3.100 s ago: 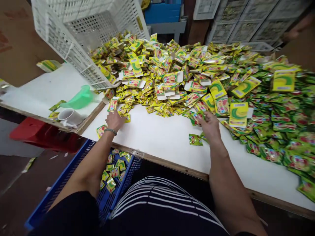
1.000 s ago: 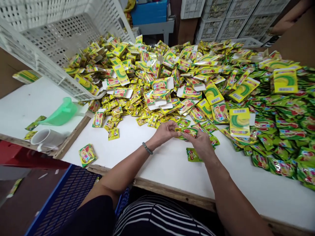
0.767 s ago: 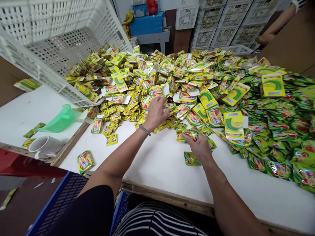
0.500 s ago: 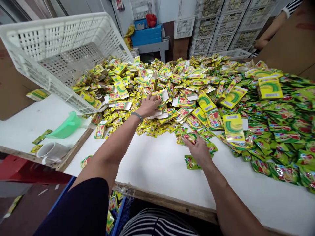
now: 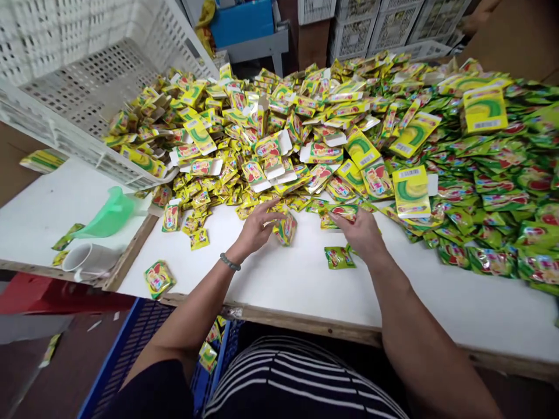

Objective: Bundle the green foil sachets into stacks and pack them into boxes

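My left hand (image 5: 257,230) is over the white tabletop, its thumb and fingers closed on the edge of a small yellow-green box (image 5: 286,228). The box is tilted and slightly blurred. To the right, my right hand (image 5: 363,234) pinches a green sachet (image 5: 345,210) with a watermelon-like print, thumb on top. Another green sachet (image 5: 339,257) lies flat just below that hand. Behind both hands rises a heap of small printed boxes (image 5: 321,152), some with white flaps open. Green sachets (image 5: 498,201) are piled at the right.
A white plastic crate (image 5: 82,142) lies tipped at the left, its mouth toward the heap. Near it are a green scoop (image 5: 107,215) and a white mug (image 5: 89,260). One box (image 5: 159,278) lies near the front edge. A blue crate (image 5: 126,349) stands below the table.
My left hand has drawn back from the heap toward me with a small box. My right hand still holds the sachet. The view has tilted downward, and the front-left box shows more fully.
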Demonstrator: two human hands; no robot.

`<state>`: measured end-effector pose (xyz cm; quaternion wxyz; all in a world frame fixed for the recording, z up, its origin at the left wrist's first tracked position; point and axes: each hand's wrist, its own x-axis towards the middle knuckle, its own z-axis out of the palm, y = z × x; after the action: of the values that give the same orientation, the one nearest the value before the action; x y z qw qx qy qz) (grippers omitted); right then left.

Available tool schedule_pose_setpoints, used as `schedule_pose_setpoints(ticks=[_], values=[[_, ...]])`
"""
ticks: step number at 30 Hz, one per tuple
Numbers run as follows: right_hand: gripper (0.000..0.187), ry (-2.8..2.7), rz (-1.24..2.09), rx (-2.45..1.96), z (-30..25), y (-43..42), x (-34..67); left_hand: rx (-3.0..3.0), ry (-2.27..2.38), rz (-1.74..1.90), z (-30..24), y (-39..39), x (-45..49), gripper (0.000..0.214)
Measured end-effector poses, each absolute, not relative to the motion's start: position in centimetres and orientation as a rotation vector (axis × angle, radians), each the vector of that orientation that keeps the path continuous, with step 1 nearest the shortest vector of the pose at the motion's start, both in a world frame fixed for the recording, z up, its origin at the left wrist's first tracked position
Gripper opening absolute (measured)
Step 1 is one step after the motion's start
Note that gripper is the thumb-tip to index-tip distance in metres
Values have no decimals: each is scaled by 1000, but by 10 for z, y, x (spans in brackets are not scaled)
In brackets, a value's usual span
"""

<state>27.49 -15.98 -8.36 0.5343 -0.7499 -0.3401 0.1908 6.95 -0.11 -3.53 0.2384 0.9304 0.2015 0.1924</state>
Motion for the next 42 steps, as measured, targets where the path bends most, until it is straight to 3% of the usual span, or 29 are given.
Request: schedule_pose_setpoints(ticks=[4, 7, 11, 18, 24, 38, 42], values=[[44, -906, 439, -2137, -83, -152, 259, 2444, 1143, 362, -50, -23, 67, 35], [44, -904, 473, -2092, -82, -149, 253, 2562, 1341, 75, -43, -40, 79, 56], [38, -818, 573, -1894, -86, -152, 257, 2588, 1231, -149, -45, -51, 87, 55], [37, -794, 684, -1661, -88, -148, 255, 1819, 966, 293, -73, -40, 85, 52], [30, -935, 956, -1741, -74, -153, 260, 1398, 799, 368, -76, -43, 89, 53], [41, -1151, 674, -1696, -69, -154, 244, 1210, 672, 330, -78, -50, 94, 45], [42, -966, 652, -1691, -73, -152, 239, 1179, 561, 222, -70, -55, 93, 55]])
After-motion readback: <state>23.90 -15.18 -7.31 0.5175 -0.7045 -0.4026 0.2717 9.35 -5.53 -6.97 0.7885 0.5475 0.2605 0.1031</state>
